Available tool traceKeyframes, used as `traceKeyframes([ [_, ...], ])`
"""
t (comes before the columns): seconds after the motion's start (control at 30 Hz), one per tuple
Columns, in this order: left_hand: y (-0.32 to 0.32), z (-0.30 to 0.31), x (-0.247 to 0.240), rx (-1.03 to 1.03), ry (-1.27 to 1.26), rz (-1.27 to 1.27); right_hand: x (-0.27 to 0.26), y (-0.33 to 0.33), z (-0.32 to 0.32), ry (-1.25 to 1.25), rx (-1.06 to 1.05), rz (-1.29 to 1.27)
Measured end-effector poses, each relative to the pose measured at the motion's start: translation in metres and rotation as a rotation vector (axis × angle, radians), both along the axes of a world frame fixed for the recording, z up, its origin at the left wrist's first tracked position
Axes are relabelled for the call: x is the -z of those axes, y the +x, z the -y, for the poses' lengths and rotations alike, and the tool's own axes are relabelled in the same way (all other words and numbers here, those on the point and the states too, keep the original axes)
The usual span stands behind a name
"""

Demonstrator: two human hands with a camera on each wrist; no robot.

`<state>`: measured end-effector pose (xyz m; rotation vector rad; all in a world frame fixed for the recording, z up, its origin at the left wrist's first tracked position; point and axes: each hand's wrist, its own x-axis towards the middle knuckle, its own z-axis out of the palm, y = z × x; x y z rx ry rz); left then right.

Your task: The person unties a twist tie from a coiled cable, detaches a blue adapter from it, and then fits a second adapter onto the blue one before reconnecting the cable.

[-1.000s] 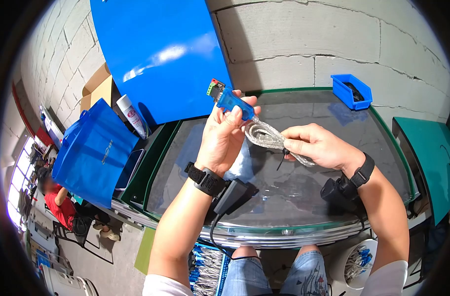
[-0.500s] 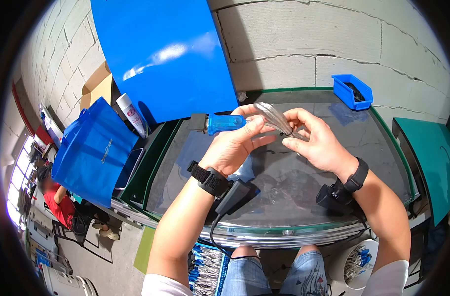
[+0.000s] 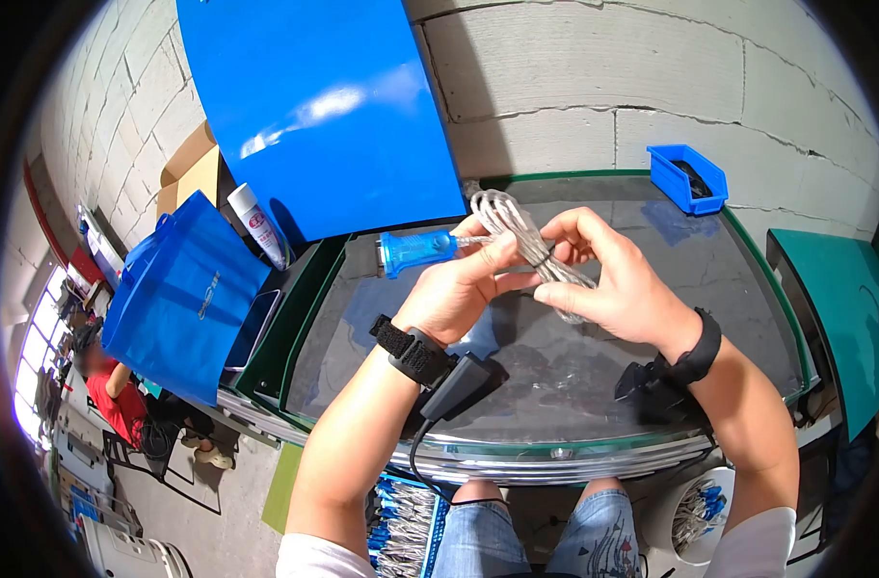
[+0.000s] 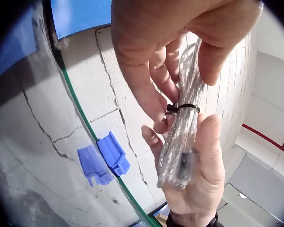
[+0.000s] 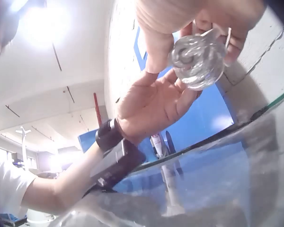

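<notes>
A coiled clear-grey cable (image 3: 517, 226) is held above the table by both hands, bound round its middle with a black tie (image 4: 183, 108). My left hand (image 3: 456, 289) pinches one part of the bundle between thumb and fingers. The blue connector (image 3: 418, 251) on the cable's end points left, beyond the left fingers. My right hand (image 3: 625, 284) grips the other part of the bundle near the tie. The right wrist view looks at the looped end of the coil (image 5: 199, 61) from close by.
A blue bin (image 3: 688, 179) sits at the table's back right corner. At the left are a blue bag (image 3: 184, 289), a spray can (image 3: 258, 226) and a blue panel (image 3: 324, 116). Below the table are a crate of cables (image 3: 401, 525) and a white bucket (image 3: 690, 554). A person in red sits far left.
The connector has swung round to point left, and its green and dark end pieces no longer show. The coil has risen and turned between the hands. My right hand has closed in on the left.
</notes>
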<state>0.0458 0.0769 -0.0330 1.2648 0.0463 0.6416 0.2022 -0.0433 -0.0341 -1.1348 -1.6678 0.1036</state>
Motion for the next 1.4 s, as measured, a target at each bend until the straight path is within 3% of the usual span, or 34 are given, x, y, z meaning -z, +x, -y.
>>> traceKeyframes([
  [0.07,-0.001,-0.003,-0.002,-0.048,-0.018,0.027,-0.004,0.005,0.003,-0.249,-0.145,-0.255],
  [0.1,-0.001,-0.004,-0.003,-0.052,-0.023,0.032,-0.005,0.006,0.001,-0.258,-0.166,-0.314],
  [0.2,-0.001,-0.004,-0.003,-0.072,-0.035,0.039,-0.012,0.01,0.005,-0.444,-0.198,-0.334],
  [0.33,0.0,-0.001,-0.004,-0.121,-0.044,0.034,-0.007,0.007,0.003,-0.47,-0.315,-0.348],
  [0.5,-0.002,-0.004,-0.002,-0.122,-0.03,0.014,-0.005,0.004,0.002,-0.423,-0.341,-0.409],
  [0.57,-0.002,-0.006,0.0,-0.147,-0.027,0.004,-0.004,0.003,0.003,-0.256,-0.085,-0.218],
  [0.6,-0.001,-0.009,0.002,-0.169,-0.017,0.016,-0.005,0.003,0.003,-0.256,-0.084,-0.219],
  [0.67,-0.001,-0.011,0.003,-0.191,-0.007,0.028,-0.006,0.004,0.002,-0.02,0.04,0.042],
  [0.73,0.0,-0.01,0.004,-0.284,-0.094,0.06,-0.011,-0.001,0.006,-0.037,0.024,0.023],
  [0.93,0.002,-0.001,-0.002,-0.284,-0.071,0.041,-0.006,-0.002,0.004,0.042,0.08,0.055],
  [1.0,-0.001,0.0,-0.005,-0.169,-0.038,-0.034,-0.008,-0.003,0.004,0.107,0.098,0.072],
  [1.1,-0.001,-0.005,-0.002,-0.157,-0.048,-0.009,-0.011,-0.005,0.007,0.133,0.069,0.091],
  [1.3,-0.004,0.001,-0.009,-0.105,-0.045,0.015,-0.009,0.0,0.005,0.126,0.02,0.02],
  [1.4,-0.002,0.004,-0.007,-0.096,-0.016,0.058,-0.009,0.006,0.003,0.018,-0.043,-0.167],
])
